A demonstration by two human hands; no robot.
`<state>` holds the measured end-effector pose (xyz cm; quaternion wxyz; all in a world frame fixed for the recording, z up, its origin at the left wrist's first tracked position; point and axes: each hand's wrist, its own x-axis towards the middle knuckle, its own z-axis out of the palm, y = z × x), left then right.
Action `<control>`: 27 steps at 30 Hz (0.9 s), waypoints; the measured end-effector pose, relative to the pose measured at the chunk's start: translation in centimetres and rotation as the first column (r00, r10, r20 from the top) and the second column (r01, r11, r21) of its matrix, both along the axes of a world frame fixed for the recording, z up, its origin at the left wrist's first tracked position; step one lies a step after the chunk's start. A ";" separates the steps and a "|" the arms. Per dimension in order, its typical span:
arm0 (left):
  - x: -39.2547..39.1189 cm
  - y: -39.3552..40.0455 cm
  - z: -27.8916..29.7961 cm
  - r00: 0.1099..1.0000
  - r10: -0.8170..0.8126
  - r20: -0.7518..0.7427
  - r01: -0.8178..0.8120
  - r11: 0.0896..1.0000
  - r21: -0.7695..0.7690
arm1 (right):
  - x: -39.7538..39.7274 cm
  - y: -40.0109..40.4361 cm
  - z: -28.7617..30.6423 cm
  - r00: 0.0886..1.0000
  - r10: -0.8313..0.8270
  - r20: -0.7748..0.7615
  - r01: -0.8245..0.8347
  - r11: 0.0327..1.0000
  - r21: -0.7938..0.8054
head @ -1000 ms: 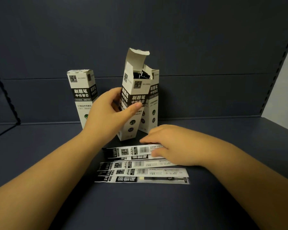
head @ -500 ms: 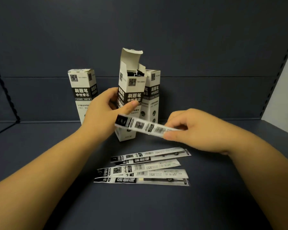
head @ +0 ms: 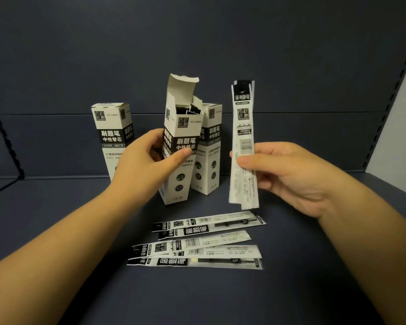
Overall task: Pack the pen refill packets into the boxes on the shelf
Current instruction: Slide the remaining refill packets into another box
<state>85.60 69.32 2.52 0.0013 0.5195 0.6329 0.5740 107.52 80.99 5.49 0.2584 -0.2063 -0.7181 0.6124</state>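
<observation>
Dim, soft, wide-angle edge distortion

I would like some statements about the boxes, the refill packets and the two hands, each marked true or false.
1. The left hand grips the open box. True.
2. The right hand is empty. False: it pinches upright refill packets.
3. The open box is empty. False: dark packet tops show inside.
4. Loose packets lie flat on the shelf. True.
5. The far-left box has its lid standing open. False: it is closed.
</observation>
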 end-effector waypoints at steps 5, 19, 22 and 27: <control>0.2 -0.2 0.2 0.995 0.013 -0.103 -0.014 1.000 -0.013 | -0.2 -0.2 0.3 0.984 -0.080 -0.161 0.067 0.994 -0.085; 0.9 -0.2 -0.3 0.884 0.103 -0.456 -0.138 0.989 -0.045 | -0.1 -2.1 1.0 0.794 -0.286 -0.537 0.322 0.946 -0.028; 1.3 -0.2 -0.3 0.869 0.100 -0.485 -0.146 0.988 -0.058 | 0.0 -2.3 1.1 0.771 -0.331 -0.544 0.406 0.914 0.020; 2.2 -0.1 -0.3 0.841 0.108 -0.530 -0.172 0.982 -0.074 | 0.2 -2.8 1.3 0.756 -0.364 -0.544 0.498 0.859 0.117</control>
